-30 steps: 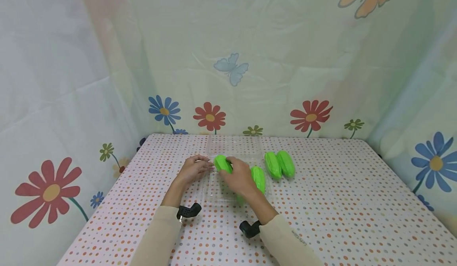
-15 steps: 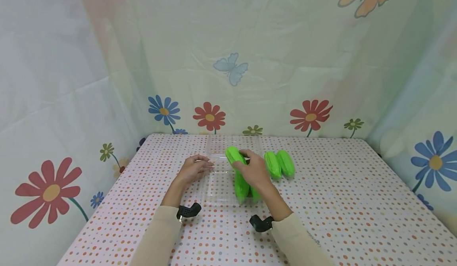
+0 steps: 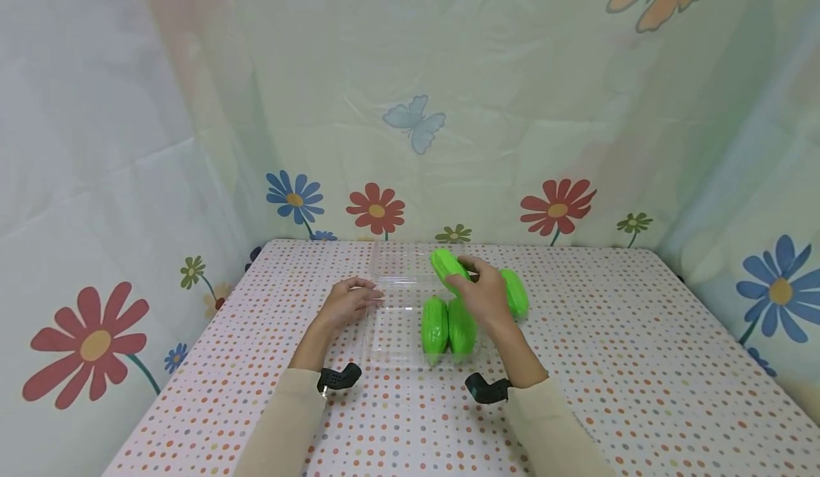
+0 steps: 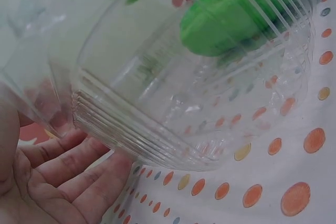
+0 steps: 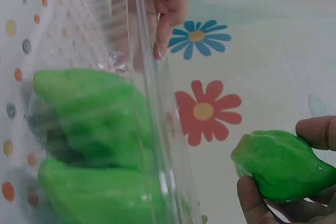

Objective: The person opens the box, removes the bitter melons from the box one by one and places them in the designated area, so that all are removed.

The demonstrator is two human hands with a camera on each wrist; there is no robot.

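A clear plastic clamshell box stands on the table with its lid tilted back. Two bright green oblong vegetable-like pieces lie side by side in the right part of its base. Raised above the box's back right corner, a similar green piece with a pointed end is pinched between the thumb and fingers of my right hand. My left hand touches the box's left side, its fingers fairly straight along the outside of the plastic wall.
Another green piece lies on the dotted tablecloth to the right, partly behind my right hand. A flower-printed curtain rises behind the table and on both sides.
My right hand has carried the green piece up and rightward from the box's left part, uncovering the two pieces in the base. The left hand has stayed put.
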